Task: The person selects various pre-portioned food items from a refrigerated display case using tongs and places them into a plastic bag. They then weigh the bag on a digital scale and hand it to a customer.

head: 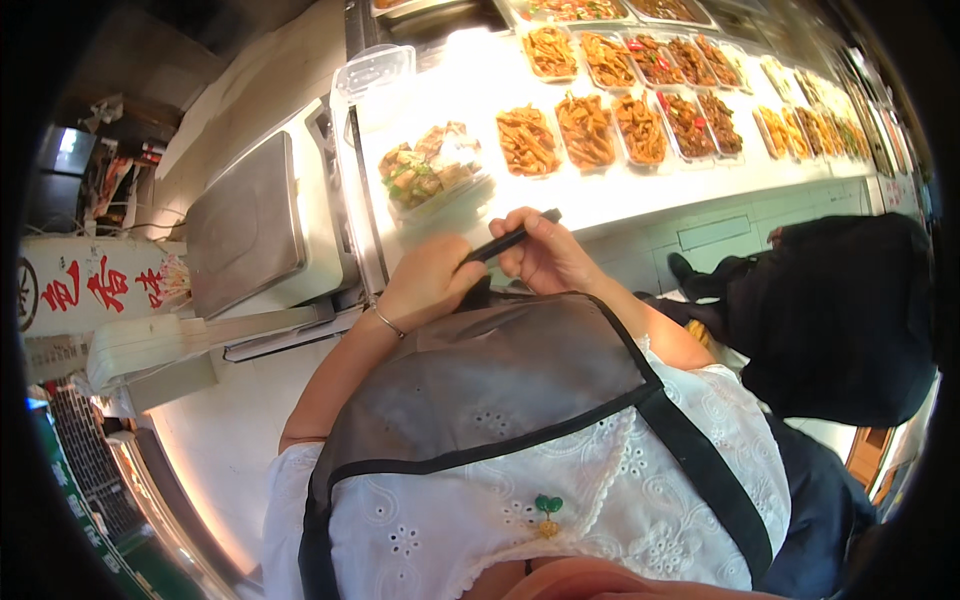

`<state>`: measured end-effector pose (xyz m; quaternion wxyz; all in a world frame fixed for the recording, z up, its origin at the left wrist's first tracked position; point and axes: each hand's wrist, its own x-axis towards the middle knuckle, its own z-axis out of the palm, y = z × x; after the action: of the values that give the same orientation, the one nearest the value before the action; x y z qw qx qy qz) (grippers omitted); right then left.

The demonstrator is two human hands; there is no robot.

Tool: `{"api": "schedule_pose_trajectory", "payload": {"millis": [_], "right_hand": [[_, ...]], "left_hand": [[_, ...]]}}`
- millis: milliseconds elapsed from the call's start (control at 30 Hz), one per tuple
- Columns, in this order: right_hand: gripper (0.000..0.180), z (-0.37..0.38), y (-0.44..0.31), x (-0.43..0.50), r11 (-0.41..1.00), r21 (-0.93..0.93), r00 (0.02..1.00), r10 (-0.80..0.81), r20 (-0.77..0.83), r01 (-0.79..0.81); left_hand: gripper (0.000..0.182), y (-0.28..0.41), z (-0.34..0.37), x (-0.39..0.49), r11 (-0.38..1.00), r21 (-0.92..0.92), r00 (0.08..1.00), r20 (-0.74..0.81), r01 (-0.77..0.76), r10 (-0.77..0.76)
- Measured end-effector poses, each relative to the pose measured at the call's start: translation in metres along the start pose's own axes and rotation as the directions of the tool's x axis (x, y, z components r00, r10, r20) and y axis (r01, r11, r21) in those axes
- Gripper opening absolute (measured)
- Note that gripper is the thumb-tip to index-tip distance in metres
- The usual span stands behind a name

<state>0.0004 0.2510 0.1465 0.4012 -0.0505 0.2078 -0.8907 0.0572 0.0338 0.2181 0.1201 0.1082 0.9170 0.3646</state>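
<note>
In front of my apron [487, 367], both hands hold a slim black object [510, 238], perhaps a phone seen edge-on. Its lower left end lies in my left hand [431, 274], which wears a thin bracelet. My right hand [544, 251] grips the upper right end, thumb near the tip. Just beyond my hands, a clear plastic tub [431, 169] of food chunks with green bits stands on the brightly lit counter [457, 90]. To its right is a tub of brown food strips [527, 140].
Several more filled food tubs [641, 127] line the counter. A clear lid or empty tub [379, 71] lies at its left end. Left of that stands a scale with a metal plate [244, 225]. A person in black [832, 322] is close on my right.
</note>
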Motion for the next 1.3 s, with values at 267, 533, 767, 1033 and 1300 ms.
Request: {"api": "schedule_pose_trajectory", "payload": {"millis": [267,533,767,1033,1300], "right_hand": [[0.019,-0.047,-0.124,-0.018,0.883,-0.079,0.737,-0.433,-0.519,0.463],[0.023,0.002,-0.108,-0.003,0.677,-0.577,0.846,-0.532,0.045,0.457],[0.013,0.019,-0.052,0.096,0.626,-0.752,0.969,-0.237,0.07,0.207],[0.019,0.016,-0.049,0.136,0.496,-0.865,0.997,-0.061,0.05,0.074],[0.016,0.024,-0.047,0.145,0.456,-0.887,0.994,-0.033,-0.101,-0.074]], "left_hand": [[0.023,-0.029,-0.04,-0.045,0.947,0.05,0.907,-0.308,0.317,-0.287],[0.019,-0.054,-0.026,-0.017,0.968,0.25,0.861,-0.49,-0.014,0.139],[0.021,-0.072,-0.025,0.017,0.952,0.287,0.913,-0.352,-0.103,0.205],[0.022,-0.08,-0.017,0.016,0.967,0.238,0.893,-0.408,-0.095,0.188],[0.023,-0.079,-0.021,0.014,0.972,0.221,0.913,-0.376,-0.078,0.159]]}}
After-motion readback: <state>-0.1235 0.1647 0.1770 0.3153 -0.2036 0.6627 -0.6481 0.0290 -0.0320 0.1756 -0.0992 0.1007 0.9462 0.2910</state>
